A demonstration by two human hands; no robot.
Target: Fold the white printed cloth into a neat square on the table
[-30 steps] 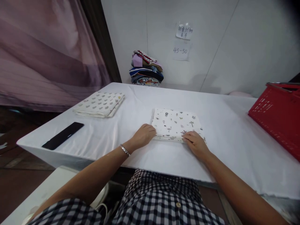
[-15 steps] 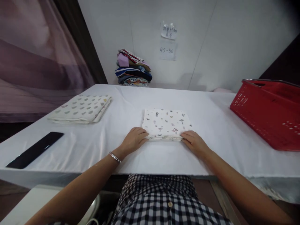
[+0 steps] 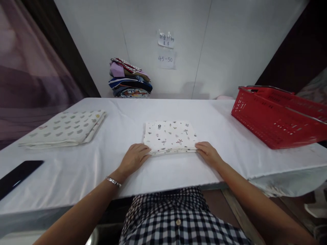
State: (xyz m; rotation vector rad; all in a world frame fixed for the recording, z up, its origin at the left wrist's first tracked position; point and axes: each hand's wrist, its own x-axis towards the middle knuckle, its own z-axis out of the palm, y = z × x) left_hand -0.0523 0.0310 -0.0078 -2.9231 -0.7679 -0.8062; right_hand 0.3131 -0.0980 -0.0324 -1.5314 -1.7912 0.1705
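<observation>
A folded white cloth (image 3: 170, 134) with small printed figures lies flat on the table before me, its layered fold facing my body. At its near left corner, my left hand (image 3: 136, 154) pinches the edge, fingers together on top; a silver bracelet circles that wrist. The near right corner is held the same way by my right hand (image 3: 208, 153). Both thumbs are mostly hidden. Farther left rests another folded cloth (image 3: 66, 127), cream with grey-green shapes, touched by neither hand.
The table (image 3: 122, 119) has a white cover. A red basket (image 3: 276, 117) with metal handles stands at the right. A black flat object (image 3: 19, 177) lies at the left edge. A stack of folded fabrics (image 3: 130, 80) is by the wall, beside paper signs (image 3: 166, 58).
The view has swung to the right, so the table's things appear farther left and more of the basket shows. Both hands stay at the cloth's near corners, and its left end looks slightly spread.
</observation>
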